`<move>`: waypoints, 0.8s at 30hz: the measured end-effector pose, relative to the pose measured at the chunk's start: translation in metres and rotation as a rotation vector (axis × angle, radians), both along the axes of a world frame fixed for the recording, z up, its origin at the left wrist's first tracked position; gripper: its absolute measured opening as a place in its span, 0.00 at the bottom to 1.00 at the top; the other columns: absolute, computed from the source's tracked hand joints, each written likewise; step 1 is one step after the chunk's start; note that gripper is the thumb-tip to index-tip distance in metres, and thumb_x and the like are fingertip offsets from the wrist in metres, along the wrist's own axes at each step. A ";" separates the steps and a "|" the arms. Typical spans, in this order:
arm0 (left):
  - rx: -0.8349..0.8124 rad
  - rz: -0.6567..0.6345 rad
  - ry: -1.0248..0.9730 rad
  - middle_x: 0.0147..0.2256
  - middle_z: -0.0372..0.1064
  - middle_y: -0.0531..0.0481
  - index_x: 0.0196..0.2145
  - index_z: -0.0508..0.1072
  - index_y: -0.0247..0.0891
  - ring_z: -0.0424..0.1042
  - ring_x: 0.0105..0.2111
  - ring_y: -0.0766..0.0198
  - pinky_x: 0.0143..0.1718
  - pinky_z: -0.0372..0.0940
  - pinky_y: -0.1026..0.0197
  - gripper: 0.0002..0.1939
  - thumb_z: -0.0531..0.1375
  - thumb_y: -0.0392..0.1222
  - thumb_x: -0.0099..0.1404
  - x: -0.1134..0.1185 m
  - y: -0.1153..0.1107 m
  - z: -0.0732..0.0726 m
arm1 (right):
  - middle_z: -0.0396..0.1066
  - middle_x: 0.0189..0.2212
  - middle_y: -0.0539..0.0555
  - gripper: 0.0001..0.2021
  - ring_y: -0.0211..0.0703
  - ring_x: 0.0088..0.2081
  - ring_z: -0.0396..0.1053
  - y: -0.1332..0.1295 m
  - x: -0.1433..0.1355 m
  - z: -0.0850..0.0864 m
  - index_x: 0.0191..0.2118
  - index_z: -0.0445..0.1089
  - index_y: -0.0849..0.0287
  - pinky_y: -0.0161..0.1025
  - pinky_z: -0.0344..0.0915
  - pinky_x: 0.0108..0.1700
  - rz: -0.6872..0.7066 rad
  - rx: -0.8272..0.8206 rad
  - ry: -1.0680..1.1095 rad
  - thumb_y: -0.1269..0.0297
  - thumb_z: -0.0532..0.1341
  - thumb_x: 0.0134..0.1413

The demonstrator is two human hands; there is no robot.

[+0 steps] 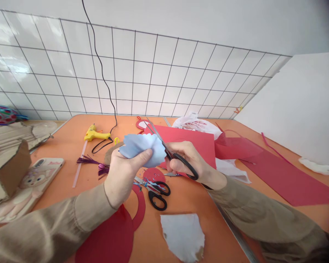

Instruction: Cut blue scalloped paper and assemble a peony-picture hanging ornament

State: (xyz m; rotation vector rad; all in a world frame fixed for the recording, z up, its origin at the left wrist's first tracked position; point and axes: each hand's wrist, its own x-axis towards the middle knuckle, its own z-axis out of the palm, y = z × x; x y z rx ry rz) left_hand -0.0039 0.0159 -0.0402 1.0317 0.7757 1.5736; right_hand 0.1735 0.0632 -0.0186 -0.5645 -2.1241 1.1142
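My left hand (126, 171) pinches a light blue piece with a scalloped edge (144, 148), thumb on top; whether it is paper or thin felt I cannot tell. In my right hand (186, 159) is a pair of black-handled scissors (185, 164), blades pointing up and away, parted, at the right edge of the blue piece. Below my hands, a second pair of scissors (157, 197) lies on the orange table (186, 202) with blue scraps around it. Close by is a small red disc (153, 175), also strewn with blue bits.
A yellow glue gun (95, 134) with a black cord stands at the back left. Left lie a phone (41, 182) and torn cardboard (9, 164). Red sheets (192, 140), a plastic bag (196, 124) and red mesh (285, 171) spread right. A whitish scrap (183, 233) lies in front.
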 end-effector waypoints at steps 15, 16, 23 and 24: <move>-0.029 0.012 0.061 0.29 0.76 0.50 0.26 0.79 0.36 0.73 0.32 0.61 0.41 0.68 0.57 0.06 0.70 0.40 0.54 0.001 -0.001 0.003 | 0.58 0.17 0.45 0.28 0.33 0.18 0.56 -0.002 -0.001 0.001 0.30 0.67 0.61 0.34 0.53 0.21 -0.001 -0.034 -0.010 0.35 0.62 0.51; -0.023 0.014 0.070 0.29 0.75 0.50 0.26 0.79 0.36 0.73 0.32 0.61 0.41 0.68 0.57 0.06 0.70 0.40 0.54 0.001 -0.001 0.002 | 0.57 0.17 0.45 0.29 0.33 0.18 0.56 -0.002 -0.001 0.001 0.28 0.65 0.61 0.34 0.53 0.21 -0.008 -0.031 -0.013 0.34 0.62 0.51; -0.051 -0.010 0.072 0.31 0.77 0.48 0.28 0.79 0.35 0.73 0.34 0.59 0.42 0.67 0.57 0.07 0.70 0.41 0.54 0.000 -0.001 0.000 | 0.53 0.16 0.43 0.30 0.33 0.18 0.56 -0.003 -0.001 0.001 0.23 0.57 0.58 0.33 0.53 0.21 -0.043 -0.067 -0.035 0.33 0.63 0.47; -0.047 -0.018 0.070 0.30 0.76 0.48 0.28 0.79 0.35 0.73 0.33 0.60 0.41 0.68 0.57 0.07 0.70 0.41 0.54 0.000 -0.001 0.000 | 0.54 0.16 0.43 0.29 0.33 0.18 0.57 -0.003 -0.001 0.001 0.24 0.58 0.58 0.33 0.53 0.21 -0.043 -0.076 -0.036 0.34 0.63 0.47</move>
